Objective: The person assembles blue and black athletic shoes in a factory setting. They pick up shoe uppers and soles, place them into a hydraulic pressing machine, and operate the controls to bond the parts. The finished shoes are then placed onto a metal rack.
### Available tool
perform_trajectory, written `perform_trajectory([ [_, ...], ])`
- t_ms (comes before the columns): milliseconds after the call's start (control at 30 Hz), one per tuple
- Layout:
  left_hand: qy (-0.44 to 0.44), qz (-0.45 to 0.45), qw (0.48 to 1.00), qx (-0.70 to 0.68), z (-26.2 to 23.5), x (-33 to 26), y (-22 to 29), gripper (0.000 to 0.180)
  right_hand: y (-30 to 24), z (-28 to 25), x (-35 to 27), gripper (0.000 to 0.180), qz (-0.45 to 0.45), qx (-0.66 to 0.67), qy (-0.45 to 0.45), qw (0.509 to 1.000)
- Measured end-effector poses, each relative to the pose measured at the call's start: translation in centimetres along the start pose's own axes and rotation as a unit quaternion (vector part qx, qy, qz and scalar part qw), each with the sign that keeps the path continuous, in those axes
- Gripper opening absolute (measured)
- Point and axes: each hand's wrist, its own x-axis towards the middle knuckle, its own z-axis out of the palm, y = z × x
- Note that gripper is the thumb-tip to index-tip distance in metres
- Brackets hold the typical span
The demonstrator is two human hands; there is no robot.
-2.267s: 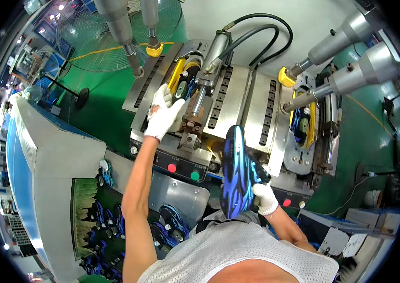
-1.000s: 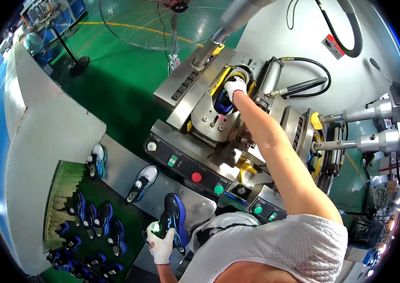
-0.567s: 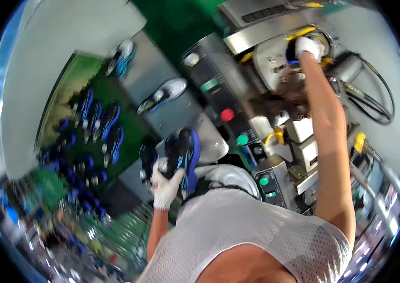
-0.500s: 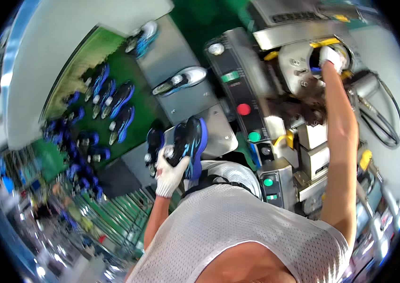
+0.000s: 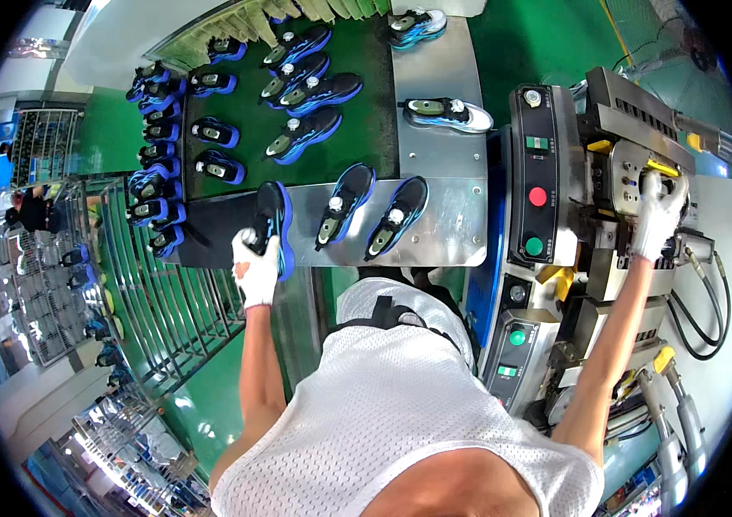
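My left hand (image 5: pixel 256 269), in a white knitted glove, grips a black sneaker (image 5: pixel 271 211) with a blue-purple sole. That shoe is at the left part of the near metal shelf, toe pointing away from me. To its right, two similar sneakers (image 5: pixel 346 207) (image 5: pixel 397 218) rest on the steel plate (image 5: pixel 448 241), with white knobs and olive inserts at their openings. My right arm stretches to the machine (image 5: pixel 625 185), where my gloved right hand (image 5: pixel 661 215) has curled fingers at its upper opening. What those fingers hold is hidden.
Several sneakers (image 5: pixel 301 133) lie on the green belt (image 5: pixel 245 99), with more packed along its left side. Two pale-soled shoes (image 5: pixel 448 115) (image 5: pixel 418 28) sit on the far steel plate. A control panel (image 5: pixel 543 172) with red and green buttons stands before the machine; metal rails (image 5: pixel 172 276) run at left.
My view has swung, so the shelf and machine appear shifted. My left hand has carried the sneaker leftward, away from my body, along the shelf. My right hand stays at the machine.
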Motion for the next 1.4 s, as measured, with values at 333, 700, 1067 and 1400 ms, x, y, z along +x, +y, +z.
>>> perform_trajectory([
  [333, -0.205, 0.112, 0.967, -0.101, 15.0, 3.1, -4.6, 0.059, -5.2, 8.1, -26.3, 0.099, -0.119, -0.432, -0.349, 0.823],
  [700, -0.314, 0.346, 0.862, -0.196, 18.0, 1.9, -1.5, 0.077, -25.7, 19.0, -45.4, 0.093, 0.19, 0.043, -0.224, 0.955],
  [1067, -0.481, 0.32, 0.815, -0.041, 14.8, 5.0, 6.0, 0.093, -25.6, 10.5, -44.3, 0.075, 0.493, 0.242, -0.181, 0.816],
  [1400, -0.675, 0.536, 0.507, -0.012, 3.8, -15.4, 8.7, 0.086, -23.4, -12.5, -60.6, 0.074, 0.61, 0.492, 0.281, 0.554],
])
